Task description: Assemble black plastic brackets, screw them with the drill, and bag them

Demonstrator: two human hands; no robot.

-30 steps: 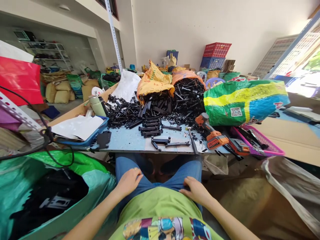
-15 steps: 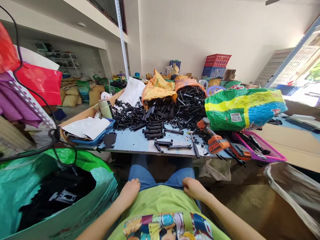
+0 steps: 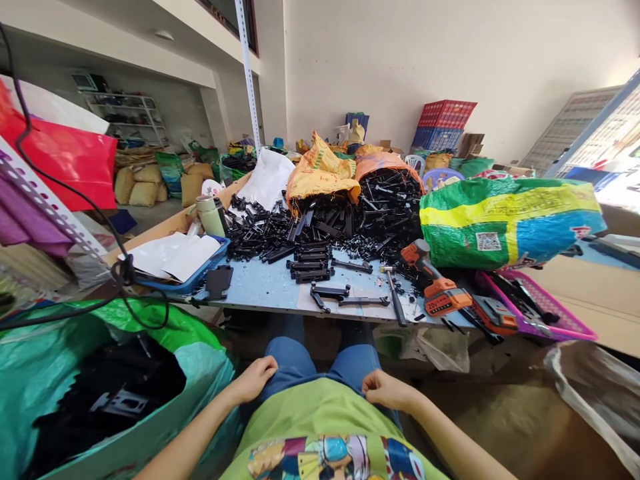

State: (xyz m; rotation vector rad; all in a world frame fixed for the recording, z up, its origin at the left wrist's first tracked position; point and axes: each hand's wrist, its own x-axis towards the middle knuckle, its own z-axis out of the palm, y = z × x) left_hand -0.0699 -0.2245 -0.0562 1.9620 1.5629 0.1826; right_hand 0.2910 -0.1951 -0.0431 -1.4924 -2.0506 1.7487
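My left hand rests on my left thigh, fingers curled closed, with nothing showing in them. On the other thigh lies my right hand, also closed in a loose fist beside the hem of my green shirt. Both are below the edge of the blue table. Near its front edge lie two jointed black plastic arms, a hammer and an orange cordless drill. A small stack of black plastic parts sits behind them, in front of a large heap of similar pieces.
Orange sacks spill black parts at the back. A green-and-yellow sack leans right, above a pink basket. Left are a blue tray, a green flask and a hanging black cable. Open bags flank my legs.
My view has shifted slightly, and the table's things appear a little lower and farther right. My left hand has slid slightly outward on the thigh; both hands stay closed on my lap.
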